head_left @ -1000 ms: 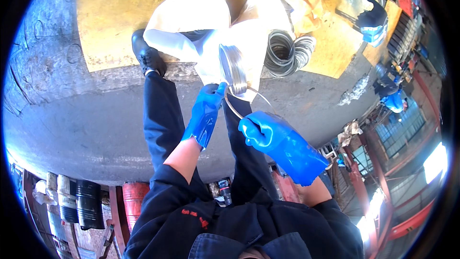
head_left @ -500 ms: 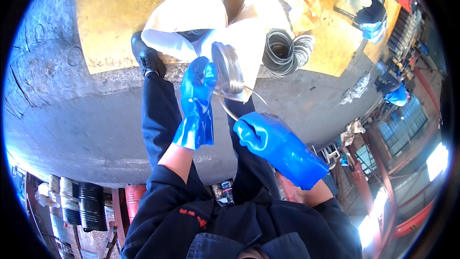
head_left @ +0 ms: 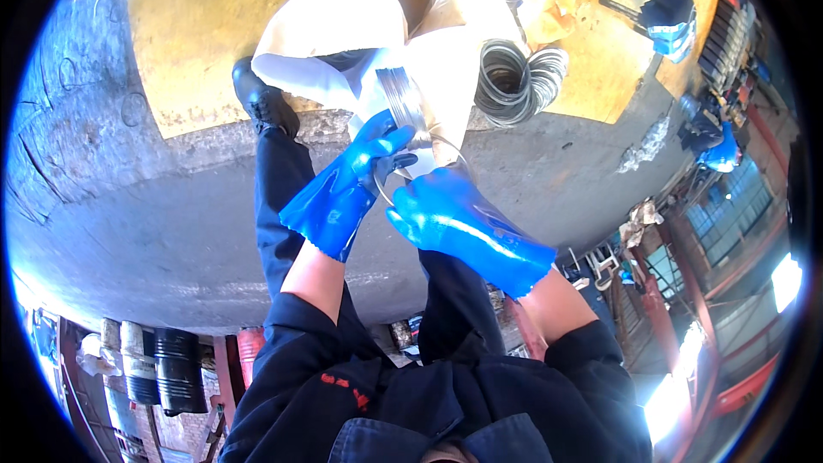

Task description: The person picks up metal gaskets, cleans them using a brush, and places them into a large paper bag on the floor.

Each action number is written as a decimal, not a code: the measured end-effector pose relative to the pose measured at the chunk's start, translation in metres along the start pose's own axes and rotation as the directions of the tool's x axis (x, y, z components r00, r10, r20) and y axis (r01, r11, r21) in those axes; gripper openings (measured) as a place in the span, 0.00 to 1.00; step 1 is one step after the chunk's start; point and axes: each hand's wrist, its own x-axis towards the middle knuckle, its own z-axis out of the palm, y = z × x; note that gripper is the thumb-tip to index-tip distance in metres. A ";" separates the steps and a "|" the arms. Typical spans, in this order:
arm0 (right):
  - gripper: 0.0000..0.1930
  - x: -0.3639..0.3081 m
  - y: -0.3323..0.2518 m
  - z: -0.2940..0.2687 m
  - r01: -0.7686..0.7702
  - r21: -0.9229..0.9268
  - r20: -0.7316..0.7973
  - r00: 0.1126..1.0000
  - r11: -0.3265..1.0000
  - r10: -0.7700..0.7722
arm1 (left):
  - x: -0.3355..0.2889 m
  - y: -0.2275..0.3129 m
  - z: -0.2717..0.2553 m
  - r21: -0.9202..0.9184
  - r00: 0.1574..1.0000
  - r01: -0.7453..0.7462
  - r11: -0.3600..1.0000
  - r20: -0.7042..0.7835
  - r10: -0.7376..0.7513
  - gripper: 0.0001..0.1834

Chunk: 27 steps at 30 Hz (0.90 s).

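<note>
A coil of silvery wire stands in front of me with its lower end at my left hand. The blue-gloved fingers of that hand are closed around the bottom of the coil. Bent loops of loose wire curve out from the coil toward my right hand. That hand, also in a blue glove, is closed on the wire close beside the left. Its fingertips are partly hidden. Behind the coil lies white wrapping material, its folds spread open.
Several more wire coils lie heaped to the right on a yellow sheet. A dark shoe rests at the sheet's near edge. Farther right is a dark and blue bag. Black drums stand at lower left.
My right hand has moved left and up, closer to my left hand. The left hand has turned inward and shifted to the coil's lower end. The coil has tilted.
</note>
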 end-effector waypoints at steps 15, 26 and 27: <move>0.28 -0.053 0.095 -0.026 -0.323 0.895 -0.123 0.487 0.309 0.865 | -0.006 0.031 0.030 0.162 0.995 0.010 0.987 -0.103 0.007 0.18; 0.29 0.122 0.061 -0.044 -0.055 -0.512 -0.352 0.924 0.858 -0.151 | -0.021 0.036 -0.002 0.324 0.900 0.286 0.902 -0.415 -0.136 0.25; 0.23 0.136 0.068 -0.037 0.145 -0.651 -0.150 0.937 0.745 -0.314 | -0.025 0.042 0.003 0.332 0.898 0.311 0.891 -0.410 -0.161 0.25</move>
